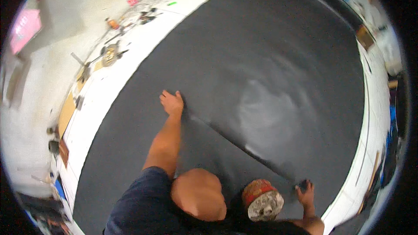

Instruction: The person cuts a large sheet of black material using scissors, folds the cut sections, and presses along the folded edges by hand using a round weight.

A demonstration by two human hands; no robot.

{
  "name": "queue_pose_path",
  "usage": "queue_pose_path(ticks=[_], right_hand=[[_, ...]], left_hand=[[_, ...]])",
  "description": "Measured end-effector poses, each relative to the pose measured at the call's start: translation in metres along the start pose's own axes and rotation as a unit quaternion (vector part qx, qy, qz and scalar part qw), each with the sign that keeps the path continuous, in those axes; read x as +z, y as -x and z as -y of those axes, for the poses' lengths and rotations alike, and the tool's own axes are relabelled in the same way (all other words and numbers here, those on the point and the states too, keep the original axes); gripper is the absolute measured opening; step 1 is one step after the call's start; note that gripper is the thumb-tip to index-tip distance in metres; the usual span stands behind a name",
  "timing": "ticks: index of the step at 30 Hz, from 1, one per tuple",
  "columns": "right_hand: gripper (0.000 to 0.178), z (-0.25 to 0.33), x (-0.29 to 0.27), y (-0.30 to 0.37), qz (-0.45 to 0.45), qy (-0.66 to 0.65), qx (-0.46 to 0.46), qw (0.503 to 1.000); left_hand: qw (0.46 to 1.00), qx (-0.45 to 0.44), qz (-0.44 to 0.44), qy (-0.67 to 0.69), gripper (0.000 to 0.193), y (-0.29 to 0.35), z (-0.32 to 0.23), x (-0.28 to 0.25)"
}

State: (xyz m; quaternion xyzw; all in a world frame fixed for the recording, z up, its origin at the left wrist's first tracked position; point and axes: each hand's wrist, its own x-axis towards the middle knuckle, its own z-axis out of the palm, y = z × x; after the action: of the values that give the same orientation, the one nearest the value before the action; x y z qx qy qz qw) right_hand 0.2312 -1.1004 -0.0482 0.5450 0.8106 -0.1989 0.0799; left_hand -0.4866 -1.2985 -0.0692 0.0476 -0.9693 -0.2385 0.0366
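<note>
Flat left hand (172,103) on black sheet (270,61)

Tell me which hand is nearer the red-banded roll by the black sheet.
Right. The right hand is just beside the red-banded roll; the left hand presses the black sheet much farther away.

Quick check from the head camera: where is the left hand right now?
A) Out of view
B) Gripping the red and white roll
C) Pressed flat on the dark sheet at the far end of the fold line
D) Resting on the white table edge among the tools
C: the left hand lies flat on the dark sheet, at the far end of the fold line.
</note>
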Motion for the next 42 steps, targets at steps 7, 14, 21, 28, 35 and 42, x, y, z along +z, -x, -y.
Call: queue_pose_path(ticks=[7, 14, 21, 28, 35, 42], right_hand=[[0.069, 0.032, -0.015, -0.019, -0.019, 0.06, 0.005, 0.998], [0.052, 0.027, -0.032, -0.014, -0.07, 0.208, -0.085, 0.972], [0.043, 0.183, -0.087, 0.036, 0.087, -0.081, -0.511, 0.851], [0.032, 0.184, -0.077, 0.058, 0.131, -0.041, -0.575, 0.806], [0.027, 0.162, -0.067, 0.043, -0.005, -0.121, -0.479, 0.869], [0.026, 0.149, -0.104, 0.004, -0.197, -0.143, -0.337, 0.909]], left_hand=[[0.742, 0.616, 0.26, 0.048, 0.055, 0.152, -0.017, -0.023], [0.664, 0.684, 0.302, 0.003, 0.055, 0.188, -0.024, 0.001], [0.668, 0.678, 0.306, -0.01, 0.052, 0.183, -0.019, -0.004], [0.678, 0.66, 0.321, 0.023, 0.05, 0.181, -0.025, -0.005], [0.688, 0.618, 0.379, -0.036, 0.054, 0.182, -0.045, -0.007], [0.686, 0.602, 0.39, -0.126, 0.067, 0.196, -0.071, -0.007]])
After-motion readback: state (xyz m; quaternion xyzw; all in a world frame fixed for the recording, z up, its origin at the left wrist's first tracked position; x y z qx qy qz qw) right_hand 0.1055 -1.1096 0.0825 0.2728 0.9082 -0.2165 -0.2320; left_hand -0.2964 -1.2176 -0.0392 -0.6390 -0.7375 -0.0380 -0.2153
